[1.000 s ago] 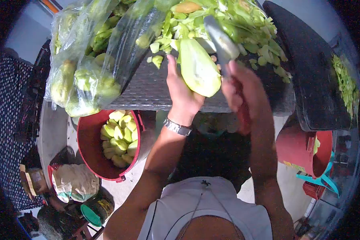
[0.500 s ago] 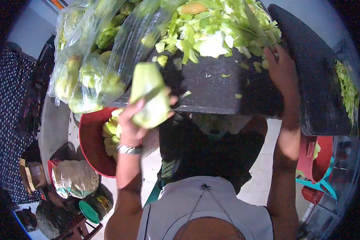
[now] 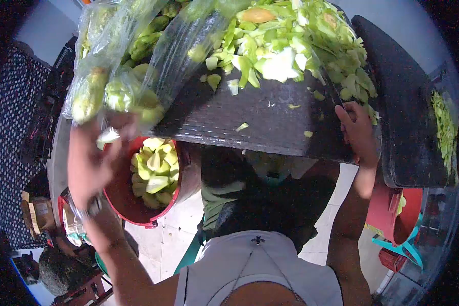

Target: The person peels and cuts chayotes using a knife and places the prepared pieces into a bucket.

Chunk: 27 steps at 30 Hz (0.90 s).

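My left hand (image 3: pixel 99 155) is blurred, with thumb and fingers apart and nothing visible in it. It is over the left rim of a red bucket (image 3: pixel 115 196), just below a clear plastic bag (image 3: pixel 160 84) of whole pale green fruits (image 3: pixel 91 94). Whether it touches the bag I cannot tell. Peeled pale green pieces (image 3: pixel 155 166) lie in the bucket. My right hand (image 3: pixel 359 132) is closed around a knife (image 3: pixel 327 79), its blade pointing up over the dark board (image 3: pixel 270 120). A heap of green peelings (image 3: pixel 285 51) covers the board's far side.
Another dark panel (image 3: pixel 408 117) stands to the right, with shredded green bits (image 3: pixel 443 122) beyond it. A second red container (image 3: pixel 400 214) and a turquoise stool (image 3: pixel 405 250) are below it. At the left are a dotted cloth (image 3: pixel 15 148) and a cardboard box (image 3: pixel 37 211).
The peeled fruit has left my left hand, which moved left toward the bag. More of the bucket's contents shows. My right hand, with the knife, appears slightly lower.
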Motion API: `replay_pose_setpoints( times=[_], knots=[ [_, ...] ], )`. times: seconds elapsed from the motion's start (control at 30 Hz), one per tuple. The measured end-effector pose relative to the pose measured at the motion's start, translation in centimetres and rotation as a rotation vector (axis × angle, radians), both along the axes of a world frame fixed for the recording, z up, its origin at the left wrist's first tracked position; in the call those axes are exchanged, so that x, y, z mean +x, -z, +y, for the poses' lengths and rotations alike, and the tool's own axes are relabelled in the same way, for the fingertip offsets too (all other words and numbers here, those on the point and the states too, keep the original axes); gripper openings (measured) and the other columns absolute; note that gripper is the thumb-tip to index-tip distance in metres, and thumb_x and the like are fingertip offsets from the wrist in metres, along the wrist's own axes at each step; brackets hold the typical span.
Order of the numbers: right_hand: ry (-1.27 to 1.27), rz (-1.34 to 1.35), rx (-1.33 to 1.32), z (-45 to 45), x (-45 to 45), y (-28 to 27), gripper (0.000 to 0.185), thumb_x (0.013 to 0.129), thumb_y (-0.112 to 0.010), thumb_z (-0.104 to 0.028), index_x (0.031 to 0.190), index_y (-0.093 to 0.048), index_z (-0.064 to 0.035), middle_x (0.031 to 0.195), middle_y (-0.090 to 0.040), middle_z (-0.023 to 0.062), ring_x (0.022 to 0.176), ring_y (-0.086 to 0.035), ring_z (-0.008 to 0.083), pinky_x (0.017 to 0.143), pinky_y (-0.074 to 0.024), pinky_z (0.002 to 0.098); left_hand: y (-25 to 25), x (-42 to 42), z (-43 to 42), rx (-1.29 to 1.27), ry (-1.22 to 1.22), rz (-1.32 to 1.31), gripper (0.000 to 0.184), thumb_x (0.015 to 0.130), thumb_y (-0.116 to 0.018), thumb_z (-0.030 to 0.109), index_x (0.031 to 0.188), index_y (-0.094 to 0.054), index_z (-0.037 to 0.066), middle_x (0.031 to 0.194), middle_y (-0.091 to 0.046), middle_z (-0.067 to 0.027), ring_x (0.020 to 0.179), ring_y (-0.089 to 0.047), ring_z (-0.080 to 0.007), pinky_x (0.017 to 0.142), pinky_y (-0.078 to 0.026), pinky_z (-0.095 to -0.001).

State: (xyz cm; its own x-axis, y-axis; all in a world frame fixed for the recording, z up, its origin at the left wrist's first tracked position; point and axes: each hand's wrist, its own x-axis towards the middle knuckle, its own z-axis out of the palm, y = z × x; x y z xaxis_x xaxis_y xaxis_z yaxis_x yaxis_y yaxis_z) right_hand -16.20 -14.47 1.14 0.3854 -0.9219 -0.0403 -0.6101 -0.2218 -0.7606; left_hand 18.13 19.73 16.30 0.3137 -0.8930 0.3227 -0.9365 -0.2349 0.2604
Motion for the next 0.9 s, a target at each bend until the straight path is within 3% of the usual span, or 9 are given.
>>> replay_pose_setpoints(
  times=[0.07, 0.1, 0.17, 0.23, 0.3, 0.4, 0.57, 0.73, 0.9],
  knots=[
    [-0.001, -0.017, 0.017, -0.5, -0.3, 0.2, 0.031, 0.097, -0.067, -0.036, 0.106, -0.063, -0.0069, 0.067, -0.052, -0.0033, 0.050, -0.045, 0.0051, 0.044, -0.0349, 0.0251, -1.4, 3.4, -5.9, 0.093, 0.047, -0.213, 0.019, 0.089, -0.068, 0.009, 0.107, -0.072, 0.001, 0.086, -0.071, -0.0175, 0.085, -0.070, -0.0299, 0.081, -0.054, -0.0348],
    [-0.002, -0.028, 0.026, -0.7, -0.4, 0.4, 0.031, 0.097, -0.067, -0.036, 0.106, -0.063, -0.0068, 0.066, -0.052, -0.0035, 0.050, -0.045, 0.0049, 0.044, -0.0350, 0.0253, -0.5, 6.3, -9.7, -0.032, 0.207, -0.164, 0.018, 0.091, -0.066, 0.013, 0.104, -0.072, 0.001, 0.081, -0.068, -0.0197, 0.081, -0.069, -0.0330, 0.075, -0.054, -0.0368],
    [-0.039, -0.052, 0.038, -0.7, -0.5, 0.4, 0.031, 0.097, -0.067, -0.036, 0.106, -0.062, -0.0062, 0.066, -0.051, -0.0039, 0.051, -0.043, 0.0046, 0.045, -0.0347, 0.0255, 1.8, 14.5, -15.8, 0.123, 0.278, -0.292, 0.031, 0.091, -0.068, 0.029, 0.104, -0.071, 0.000, 0.080, -0.068, -0.0223, 0.080, -0.069, -0.0383, 0.075, -0.054, -0.0435],
    [-0.034, -0.001, 0.020, -0.7, -0.8, 0.4, 0.035, 0.097, -0.066, -0.038, 0.108, -0.063, -0.0052, 0.075, -0.057, 0.0032, 0.063, -0.051, 0.0135, 0.058, -0.0400, 0.0313, 5.0, 20.9, -20.2, 0.286, 0.305, -0.447, 0.037, 0.089, -0.070, 0.033, 0.106, -0.070, 0.000, 0.083, -0.068, -0.0223, 0.082, -0.069, -0.0378, 0.075, -0.054, -0.0446],
    [0.001, 0.126, -0.031, -0.5, -0.5, 0.1, 0.044, 0.095, -0.064, -0.044, 0.112, -0.063, -0.0039, 0.094, -0.070, 0.0177, 0.086, -0.067, 0.0318, 0.081, -0.0508, 0.0425, 7.2, 23.5, -22.9, 0.532, 0.222, -0.399, 0.038, 0.088, -0.070, 0.033, 0.107, -0.069, 0.000, 0.084, -0.069, -0.0214, 0.082, -0.069, -0.0368, 0.075, -0.054, -0.0440],
    [0.037, 0.095, 0.049, 0.6, -0.9, -1.5, 0.045, 0.095, -0.065, -0.045, 0.111, -0.064, -0.0033, 0.101, -0.070, 0.0197, 0.094, -0.068, 0.0328, 0.085, -0.0507, 0.0422, 8.5, 24.9, -24.5, 0.691, 0.178, -0.310, 0.039, 0.087, -0.071, 0.032, 0.109, -0.067, 0.000, 0.086, -0.069, -0.0200, 0.082, -0.069, -0.0353, 0.075, -0.054, -0.0430],
    [0.062, -0.057, 0.117, 1.4, -3.8, -0.9, 0.044, 0.095, -0.066, -0.044, 0.110, -0.063, -0.0029, 0.083, -0.065, 0.0125, 0.073, -0.063, 0.0241, 0.071, -0.0502, 0.0405, 8.8, 25.5, -25.0, 0.721, 0.158, -0.172, 0.043, 0.085, -0.071, 0.031, 0.113, -0.065, -0.001, 0.089, -0.069, -0.0177, 0.082, -0.068, -0.0328, 0.074, -0.054, -0.0414],
    [0.148, -0.092, 0.297, 2.7, -4.3, -4.0, 0.042, 0.095, -0.067, -0.040, 0.115, -0.063, -0.0037, 0.081, -0.063, 0.0048, 0.068, -0.058, 0.0137, 0.064, -0.0478, 0.0341, 8.6, 25.8, -24.0, 0.683, 0.156, -0.060, 0.047, 0.083, -0.072, 0.029, 0.117, -0.062, -0.001, 0.093, -0.069, -0.0155, 0.082, -0.068, -0.0302, 0.074, -0.054, -0.0398],
    [0.135, -0.282, -0.115, 5.0, -4.1, -4.6, 0.044, 0.093, -0.070, -0.041, 0.112, -0.063, -0.0025, 0.085, -0.066, 0.0081, 0.073, -0.061, 0.0177, 0.067, -0.0483, 0.0340, 7.6, 25.0, -23.5, 0.548, 0.174, 0.017, 0.051, 0.081, -0.073, 0.028, 0.120, -0.060, -0.002, 0.096, -0.069, -0.0132, 0.082, -0.068, -0.0277, 0.073, -0.055, -0.0381]
  ],
)
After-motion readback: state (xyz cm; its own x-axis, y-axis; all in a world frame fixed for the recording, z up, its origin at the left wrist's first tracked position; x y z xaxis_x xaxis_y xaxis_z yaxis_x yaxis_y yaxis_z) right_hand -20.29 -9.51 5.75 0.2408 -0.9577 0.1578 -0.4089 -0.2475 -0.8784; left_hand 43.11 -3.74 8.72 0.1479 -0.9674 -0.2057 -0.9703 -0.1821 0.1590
